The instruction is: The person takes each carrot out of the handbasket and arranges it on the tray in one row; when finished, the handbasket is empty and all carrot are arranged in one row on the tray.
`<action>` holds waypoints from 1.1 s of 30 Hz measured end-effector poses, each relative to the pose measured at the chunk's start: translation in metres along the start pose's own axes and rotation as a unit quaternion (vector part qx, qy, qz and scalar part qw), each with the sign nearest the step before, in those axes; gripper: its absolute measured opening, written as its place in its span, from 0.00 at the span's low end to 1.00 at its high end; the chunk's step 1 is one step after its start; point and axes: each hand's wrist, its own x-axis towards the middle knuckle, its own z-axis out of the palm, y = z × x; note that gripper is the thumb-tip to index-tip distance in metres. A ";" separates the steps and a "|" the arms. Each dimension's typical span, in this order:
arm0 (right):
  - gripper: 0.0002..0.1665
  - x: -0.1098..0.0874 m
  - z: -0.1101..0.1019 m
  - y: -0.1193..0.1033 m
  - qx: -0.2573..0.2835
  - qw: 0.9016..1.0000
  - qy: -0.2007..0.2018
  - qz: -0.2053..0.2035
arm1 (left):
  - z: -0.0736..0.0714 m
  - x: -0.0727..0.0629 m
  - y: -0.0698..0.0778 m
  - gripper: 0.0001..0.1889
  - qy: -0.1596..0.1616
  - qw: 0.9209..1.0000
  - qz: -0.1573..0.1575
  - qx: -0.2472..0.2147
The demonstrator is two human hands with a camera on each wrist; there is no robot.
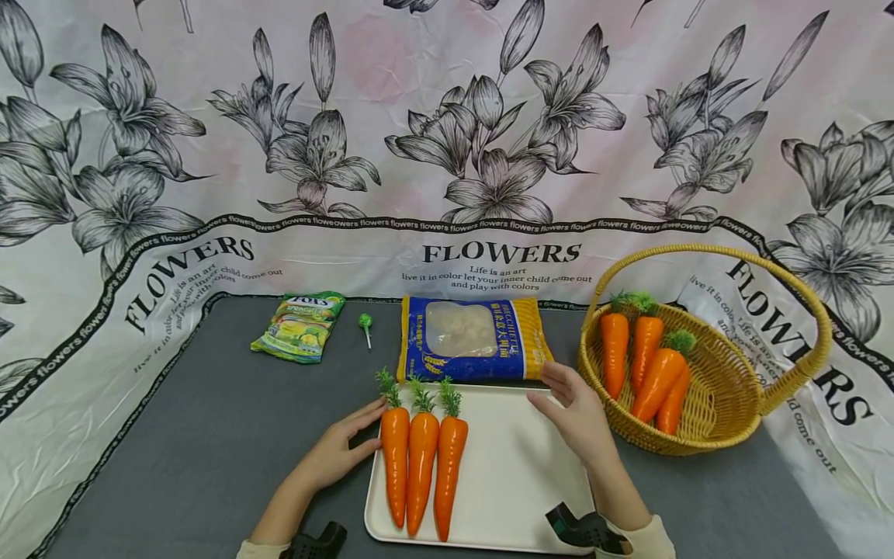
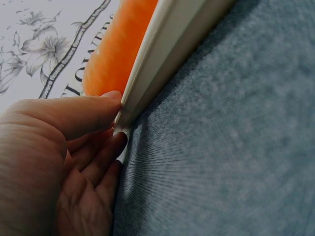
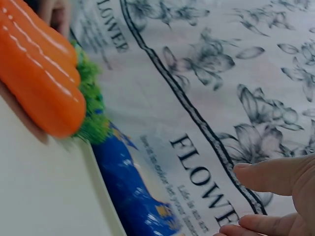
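Observation:
Three orange carrots (image 1: 422, 466) with green tops lie side by side on the left half of a white tray (image 1: 524, 466). My left hand (image 1: 340, 446) is at the tray's left rim, beside the leftmost carrot. In the left wrist view its thumb (image 2: 93, 110) meets the rim by an orange carrot (image 2: 115, 54), the other fingertips close to the outer edge. Above the tray's back right corner, my right hand (image 1: 576, 411) has thumb and fingers spread apart, with nothing between them. Its fingertips overlap the corner of a blue and yellow pasta bag (image 1: 520, 341) in the head view.
A wicker basket (image 1: 719, 427) with a tall handle stands right of the tray, several carrots (image 1: 660, 380) inside. At the back left are a green candy bag (image 1: 300, 326) and a green lollipop (image 1: 365, 321). A flower-printed cloth (image 1: 489, 256) hangs behind the grey tabletop (image 1: 209, 435).

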 end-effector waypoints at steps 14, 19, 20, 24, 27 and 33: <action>0.40 0.000 -0.076 0.001 -0.072 0.994 0.085 -0.017 | -0.001 0.001 -0.003 0.29 -0.004 1.000 -0.007 -0.006; 0.43 0.002 -0.108 0.007 -0.115 0.989 0.098 0.005 | -0.001 0.002 -0.001 0.29 -0.002 1.000 -0.002 -0.003; 0.44 0.003 -0.114 0.009 -0.122 0.988 0.098 0.011 | -0.001 0.002 -0.001 0.29 -0.001 1.000 -0.002 -0.003; 0.46 0.007 -0.135 0.015 -0.152 0.984 0.088 0.030 | -0.001 0.001 -0.002 0.29 -0.001 1.000 0.000 -0.002; 0.47 0.011 -0.149 0.018 -0.174 0.981 0.074 0.033 | -0.001 0.001 -0.003 0.29 -0.001 1.000 0.001 -0.004; 0.46 0.027 -0.175 0.026 -0.186 0.982 0.026 0.033 | -0.001 0.001 -0.003 0.30 -0.002 1.000 -0.007 -0.014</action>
